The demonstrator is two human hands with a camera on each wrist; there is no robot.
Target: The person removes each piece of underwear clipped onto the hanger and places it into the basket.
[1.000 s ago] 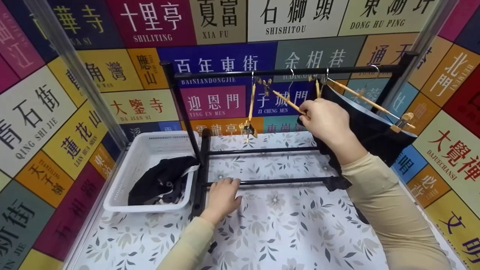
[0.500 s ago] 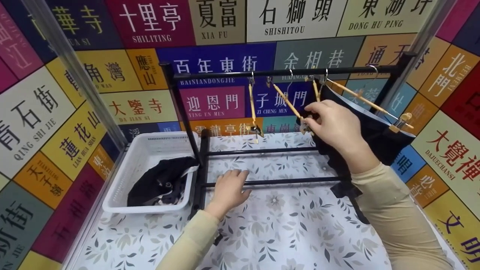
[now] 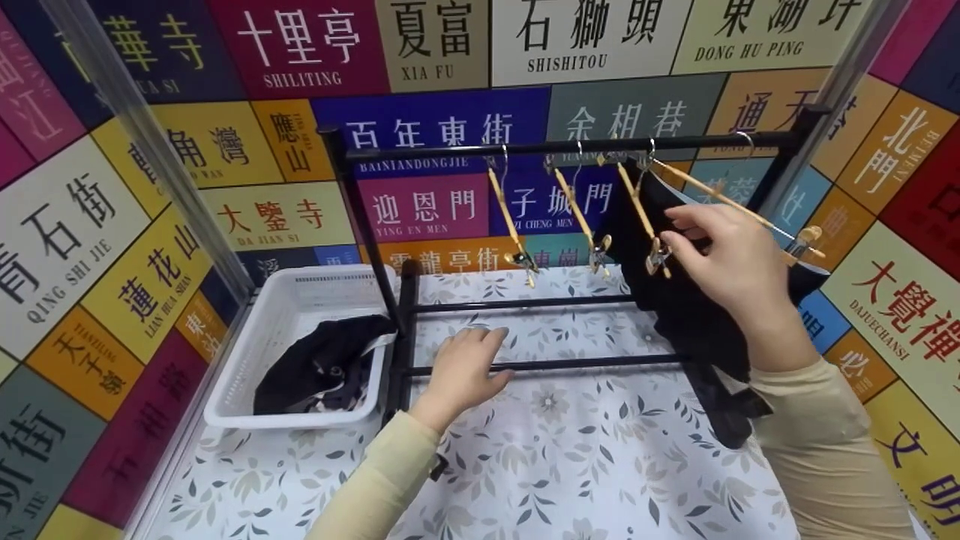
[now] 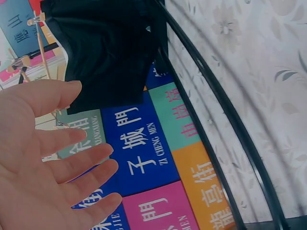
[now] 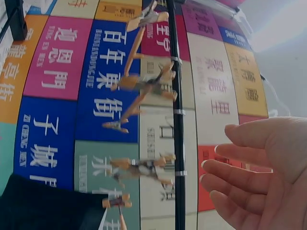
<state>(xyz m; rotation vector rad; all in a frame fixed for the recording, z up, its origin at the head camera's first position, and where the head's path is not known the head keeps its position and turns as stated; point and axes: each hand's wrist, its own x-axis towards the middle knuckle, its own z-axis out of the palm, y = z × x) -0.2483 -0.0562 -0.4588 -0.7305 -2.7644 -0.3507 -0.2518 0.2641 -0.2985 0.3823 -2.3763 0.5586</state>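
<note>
My right hand (image 3: pixel 739 266) is raised beside the clip end of a bare wooden clip hanger (image 3: pixel 636 199), thumb and fingers apart; in the right wrist view its fingers are loosely bent around nothing. More wooden clip hangers (image 3: pixel 574 206) hang along the black rod (image 3: pixel 450 151) to the left. Behind my right hand a black garment (image 3: pixel 637 247), perhaps shorts, hangs from the rightmost hanger (image 3: pixel 720 196) by a clip (image 3: pixel 806 240); my hand and forearm hide part of it. My left hand (image 3: pixel 461 375) hovers by the rack's lower front bar (image 3: pixel 592 364), fingers spread, holding nothing.
On the left a white plastic basket (image 3: pixel 214 409) holds crumpled black clothing (image 3: pixel 315 364). The rack's left post (image 3: pixel 365 232) rises next to it. A leaf-patterned cloth (image 3: pixel 555 465) covers the table; sign-printed panels (image 3: pixel 435 202) enclose the back and sides.
My right hand has let go of a hanger and moved right to the neighbouring one. The bare hangers have swung, their front clip ends now further right. My left hand has shifted slightly up and right.
</note>
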